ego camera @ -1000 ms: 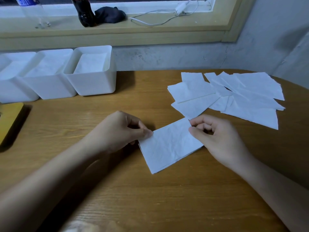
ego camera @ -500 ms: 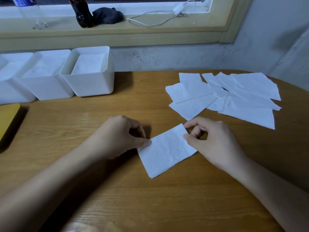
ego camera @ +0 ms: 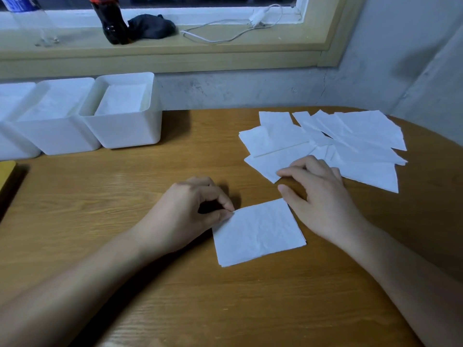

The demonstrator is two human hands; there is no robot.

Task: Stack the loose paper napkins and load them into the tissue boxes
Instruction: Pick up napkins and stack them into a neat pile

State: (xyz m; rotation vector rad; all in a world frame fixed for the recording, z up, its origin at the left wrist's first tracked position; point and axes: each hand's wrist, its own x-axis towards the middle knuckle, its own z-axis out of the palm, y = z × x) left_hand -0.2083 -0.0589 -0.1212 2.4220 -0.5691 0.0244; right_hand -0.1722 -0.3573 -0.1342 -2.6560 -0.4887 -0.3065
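On the brown wooden table (ego camera: pixel 100 196), right in front of the person, lies a small neat stack of white napkins (ego camera: pixel 258 231). The left hand (ego camera: pixel 185 214) pinches the top left corner of the stack between its thumb and first finger, and its other fingers are curled in. The right hand (ego camera: pixel 323 199) is just beside the top right corner of the stack. Its thumb and fingers are apart and a little bent, and it holds nothing. Its first finger reaches out and touches the near corner of the loose napkins (ego camera: pixel 350 141), which lie spread out, one over another, at the far right of the table. Three white boxes stand in a row at the far left, close by the wall, side by side. The right box (ego camera: pixel 130 131) has flat white napkins inside, and so does the middle box (ego camera: pixel 67 139). The left box (ego camera: pixel 15 146) is partly cut off at the edge of the view. A yellow thing (ego camera: pixel 6 176) peeks in at the left edge. Up on the window ledge (ego camera: pixel 225 50) are a dark bottle (ego camera: pixel 112 23), a clear bottle (ego camera: pixel 27 18), a black cloth (ego camera: pixel 150 26) and a white cable (ego camera: pixel 225 31).
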